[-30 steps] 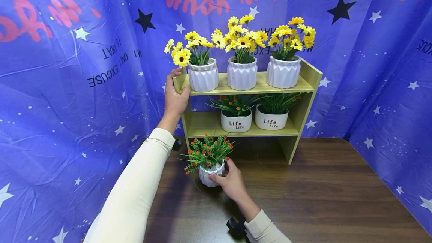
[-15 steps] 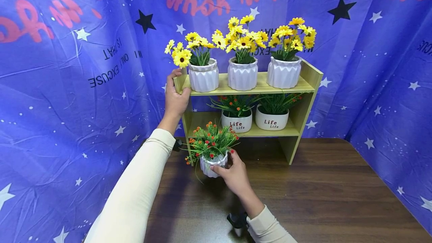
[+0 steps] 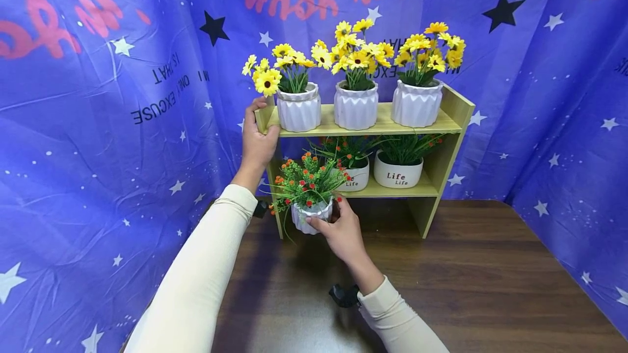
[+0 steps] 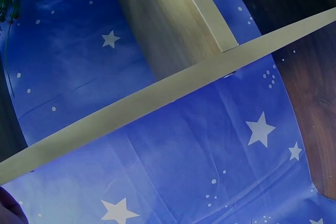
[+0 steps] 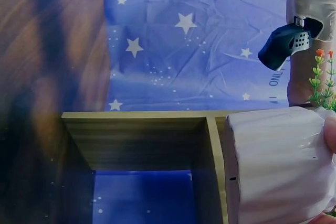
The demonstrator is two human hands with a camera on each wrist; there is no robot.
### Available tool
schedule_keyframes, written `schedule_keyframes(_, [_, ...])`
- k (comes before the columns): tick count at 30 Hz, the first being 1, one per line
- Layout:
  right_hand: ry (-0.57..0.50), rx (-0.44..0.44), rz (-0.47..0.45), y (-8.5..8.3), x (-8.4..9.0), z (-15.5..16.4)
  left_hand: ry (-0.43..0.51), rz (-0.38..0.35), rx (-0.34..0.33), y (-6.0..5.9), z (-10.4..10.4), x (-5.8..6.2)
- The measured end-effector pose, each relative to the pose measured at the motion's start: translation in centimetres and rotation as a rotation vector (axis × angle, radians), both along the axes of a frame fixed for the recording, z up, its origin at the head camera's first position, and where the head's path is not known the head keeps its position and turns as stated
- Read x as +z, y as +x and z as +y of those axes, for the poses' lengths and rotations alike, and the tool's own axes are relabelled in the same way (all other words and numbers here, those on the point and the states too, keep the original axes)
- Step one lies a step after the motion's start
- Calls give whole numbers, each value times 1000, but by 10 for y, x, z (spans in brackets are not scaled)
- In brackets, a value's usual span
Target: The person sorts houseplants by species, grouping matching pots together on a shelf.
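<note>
My right hand (image 3: 343,233) pinches a white fluted pot (image 3: 311,217) by its rim and side. The pot bears a green plant with small red and orange flowers. It is raised off the table, in front of the left part of a two-tier wooden shelf (image 3: 365,193). In the right wrist view the pot (image 5: 281,163) fills the lower right, with the shelf edge beside it. My left hand (image 3: 258,143) grips the shelf's upper left side, thumb at the front. The left wrist view shows the shelf's side panel (image 4: 131,98) and a bit of that hand at the corner.
On the top tier stand three white pots with yellow flowers (image 3: 357,105). Two white "Life" pots (image 3: 398,173) with red-flowered plants occupy the middle tier, the left one partly covered by the held plant. A dark wooden table (image 3: 466,277) lies below; blue star-patterned cloth (image 3: 122,178) surrounds it.
My right hand has lifted the potted plant from low near the table up to about the middle tier's height. The left hand keeps its grip on the shelf.
</note>
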State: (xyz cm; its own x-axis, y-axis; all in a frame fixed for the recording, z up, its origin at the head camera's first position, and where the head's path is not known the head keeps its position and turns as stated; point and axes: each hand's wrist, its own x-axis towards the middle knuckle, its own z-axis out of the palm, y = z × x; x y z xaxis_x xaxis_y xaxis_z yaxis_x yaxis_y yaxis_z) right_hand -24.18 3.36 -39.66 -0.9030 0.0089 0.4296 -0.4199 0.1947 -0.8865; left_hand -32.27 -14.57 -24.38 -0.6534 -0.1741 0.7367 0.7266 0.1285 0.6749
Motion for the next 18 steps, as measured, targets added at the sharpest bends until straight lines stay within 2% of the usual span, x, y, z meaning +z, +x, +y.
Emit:
schedule_keyframes(6, [-12,10,21,-9,12,-3,1,3,16,1,2,1])
schedule_keyframes(12, [-17,-21,-16,-21,20,-9,-5,15,22,1,2,1])
schedule_keyframes(18, [44,-57,-32,-32,26,-17,8,15,17,-1,2,1])
